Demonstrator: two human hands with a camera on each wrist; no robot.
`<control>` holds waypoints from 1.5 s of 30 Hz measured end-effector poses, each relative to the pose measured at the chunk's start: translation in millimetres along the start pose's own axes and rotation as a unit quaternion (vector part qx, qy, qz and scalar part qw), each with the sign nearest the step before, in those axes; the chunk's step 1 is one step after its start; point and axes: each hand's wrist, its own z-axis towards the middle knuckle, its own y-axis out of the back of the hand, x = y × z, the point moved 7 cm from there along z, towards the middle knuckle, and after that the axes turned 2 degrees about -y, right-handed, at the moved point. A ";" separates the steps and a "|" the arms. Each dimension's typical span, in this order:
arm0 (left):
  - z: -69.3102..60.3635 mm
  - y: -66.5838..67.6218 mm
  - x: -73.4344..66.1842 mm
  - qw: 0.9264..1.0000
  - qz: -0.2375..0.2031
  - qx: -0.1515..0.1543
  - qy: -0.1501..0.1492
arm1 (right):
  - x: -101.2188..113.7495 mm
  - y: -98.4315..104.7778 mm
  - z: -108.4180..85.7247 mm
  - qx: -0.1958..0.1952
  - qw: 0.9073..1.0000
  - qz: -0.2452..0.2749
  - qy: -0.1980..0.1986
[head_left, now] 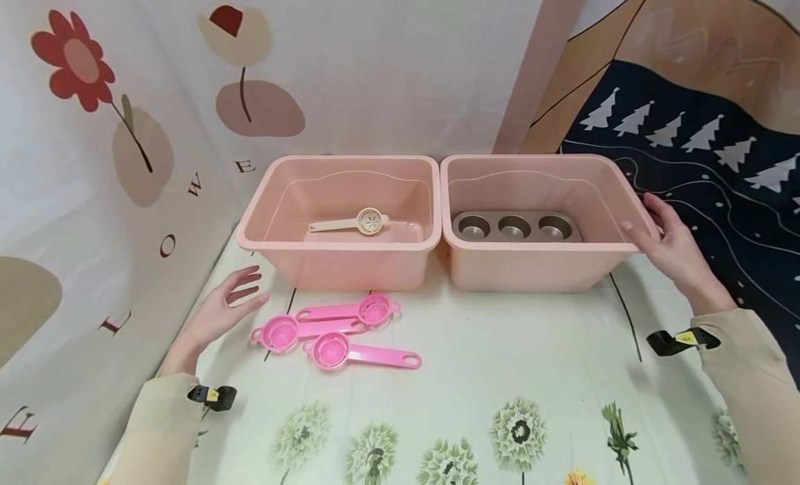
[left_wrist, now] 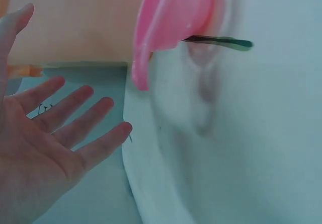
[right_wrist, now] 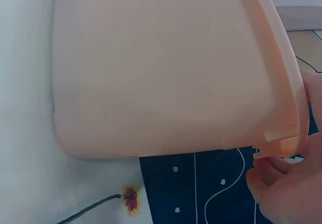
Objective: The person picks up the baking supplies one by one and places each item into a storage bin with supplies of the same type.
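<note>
My left hand (head_left: 215,311) hovers beside the left pink bin (head_left: 337,266), fingers spread and holding nothing. Its spread palm (left_wrist: 43,153) also shows in the left wrist view. My right hand (head_left: 678,256) grips the right corner rim of the right pink bin (head_left: 531,268), thumb over the edge and fingers curled beneath the rim, as the right wrist view shows. A cream egg separator (head_left: 371,222) lies inside the left bin, and a muffin pan (head_left: 514,227) inside the right one. In front lie three pink egg separators: one upper (head_left: 375,310), one left (head_left: 279,333), one lower (head_left: 331,351).
Both bins stand side by side, their rims almost touching, on a floral tablecloth (head_left: 500,360). Printed curtains (head_left: 387,68) hang behind and to the left. A dark cloth with white trees (head_left: 675,103) covers the right side.
</note>
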 end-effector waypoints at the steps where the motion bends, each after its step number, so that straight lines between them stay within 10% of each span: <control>1: -0.9 -2.4 1.1 1.000 -0.004 0.005 0.002 | -1.0 -0.7 -0.1 0.002 1.000 0.000 -0.002; 45: 21.3 -72.3 -17.6 0.989 0.004 0.080 -0.126 | -18.5 -8.8 -0.8 0.015 0.994 0.102 -0.022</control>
